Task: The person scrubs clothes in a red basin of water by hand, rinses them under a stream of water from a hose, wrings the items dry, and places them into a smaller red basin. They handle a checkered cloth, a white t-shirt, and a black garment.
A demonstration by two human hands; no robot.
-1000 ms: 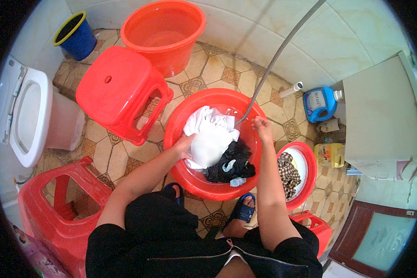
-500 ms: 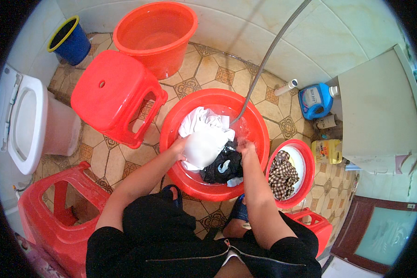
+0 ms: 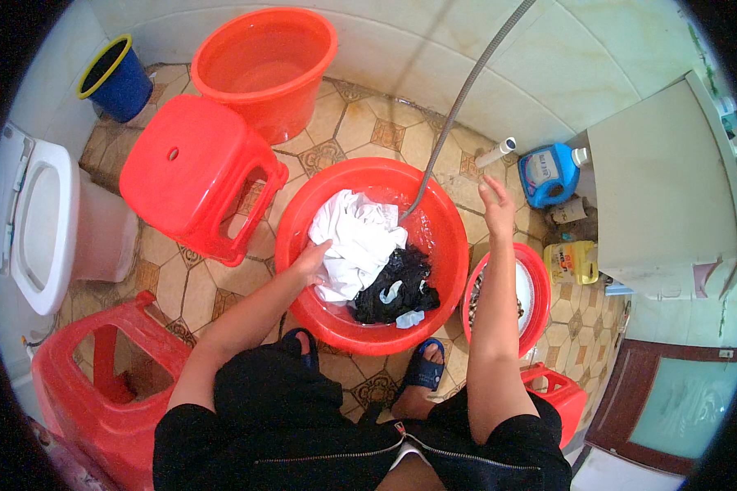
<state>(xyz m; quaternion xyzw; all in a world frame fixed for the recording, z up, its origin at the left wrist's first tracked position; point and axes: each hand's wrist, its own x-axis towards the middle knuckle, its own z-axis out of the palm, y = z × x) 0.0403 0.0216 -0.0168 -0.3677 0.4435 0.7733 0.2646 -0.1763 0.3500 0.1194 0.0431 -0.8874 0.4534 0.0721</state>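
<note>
A crumpled white garment (image 3: 356, 241) lies in a large red basin (image 3: 291, 282) of water. Against its left edge is my left hand (image 3: 311, 262), its fingers partly hidden by the cloth and seeming to grip it. Beside the white cloth, wet black clothing (image 3: 395, 286) with pale patches fills the front right of the basin. My right hand (image 3: 498, 204) is raised outside the basin on the right, fingers stretched out and holding nothing. Just beyond its fingertips stands a slim white tube (image 3: 496, 152). A grey hose (image 3: 458, 110) runs down into the water.
My right forearm partly covers a smaller red basin (image 3: 539, 307) with checked cloth in it. Blue (image 3: 549, 173) and yellow (image 3: 571, 262) jugs stand by the cabinet (image 3: 663, 188). Left are red stools (image 3: 184, 168), a toilet (image 3: 45, 229), a big red tub (image 3: 262, 74) and a blue bucket (image 3: 123, 86).
My right hand has left the black clothing and moved up and right, out of the basin. My left hand stays at the white garment, whose bulging top has sunk into loose folds.
</note>
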